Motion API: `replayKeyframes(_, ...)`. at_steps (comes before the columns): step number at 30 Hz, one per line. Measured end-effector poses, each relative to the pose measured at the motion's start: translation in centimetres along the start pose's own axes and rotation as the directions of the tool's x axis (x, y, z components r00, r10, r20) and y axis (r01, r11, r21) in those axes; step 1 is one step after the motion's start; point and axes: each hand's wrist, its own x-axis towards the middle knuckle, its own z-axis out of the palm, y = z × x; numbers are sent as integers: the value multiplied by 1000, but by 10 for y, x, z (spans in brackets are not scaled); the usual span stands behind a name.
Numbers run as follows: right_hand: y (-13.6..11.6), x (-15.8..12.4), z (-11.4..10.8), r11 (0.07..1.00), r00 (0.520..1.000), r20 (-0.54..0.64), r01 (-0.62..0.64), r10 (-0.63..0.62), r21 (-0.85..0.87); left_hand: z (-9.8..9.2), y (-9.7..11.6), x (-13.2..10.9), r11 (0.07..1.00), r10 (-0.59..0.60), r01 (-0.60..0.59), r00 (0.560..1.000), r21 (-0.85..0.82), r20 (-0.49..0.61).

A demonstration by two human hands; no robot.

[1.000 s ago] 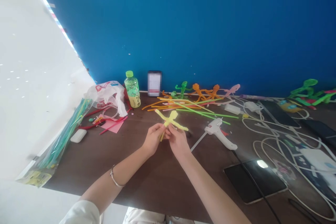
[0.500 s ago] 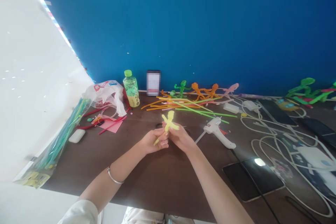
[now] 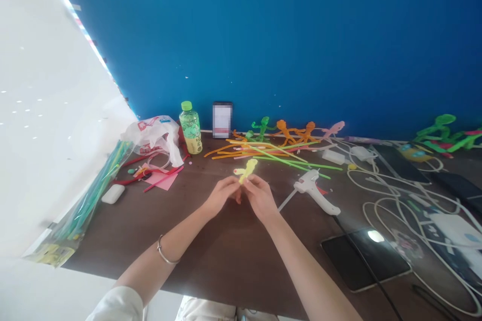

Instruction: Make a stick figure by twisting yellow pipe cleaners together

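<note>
Pinching a yellow pipe-cleaner figure (image 3: 246, 170), both hands (image 3: 259, 197) meet; the bottle label (image 3: 193, 145) looks illegible.

Plastic bag (image 3: 154, 135) on desk's (image 3: 113, 241) left, bottle (image 3: 190, 123) just beside it, glue gun (image 3: 314, 193) right, cables (image 3: 384, 198) further right

My table (image 3: 211, 256) runs up against a blue wall (image 3: 263, 35). Against that wall I see a green-capped drink bottle (image 3: 190, 128) and an upright phone (image 3: 222, 120) with a blurred screen. Beside them stand a green pipe-cleaner figure (image 3: 262, 128), two orange ones (image 3: 286, 133) and a pink one (image 3: 333, 129), with loose pipe cleaners (image 3: 263, 153) heaped in front. To my left lie a plastic bag (image 3: 154, 135), pink paper (image 3: 160, 180), a small white case (image 3: 113, 193) and a clear sleeve of pipe cleaners (image 3: 90, 195). To my right are a white glue gun (image 3: 316, 198), a dark tablet (image 3: 365, 259) and tangled white cables (image 3: 380, 180).
</note>
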Motion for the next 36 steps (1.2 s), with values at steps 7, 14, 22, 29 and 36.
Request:
replayKeyframes(7, 5, 0, -2, 976, 989, -69, 114, -129, -187, -1, -2, -6, 796, 257, -190, 966, 575, -36)
replayKeyframes(14, 5, -2, 0, 961, 982, -63, 163, -181, -224, -2, -5, -7, 768, 306, -214, 951, 604, -51)
replayKeyframes(22, 8, 0, -2, 998, 999, -50, 10, -13, -61, 6, -4, -7, 896, 182, -142, 982, 421, -55)
replayKeyframes(29, 9, -1, -6, 995, 995, -5, -100, 100, 30, 4, -8, -1, 994, 59, -63, 997, 92, 44)
replayKeyframes(36, 7, -1, -5, 992, 994, 1, -107, 107, 61, 1, -10, 1, 998, 33, -29, 995, -48, 95)
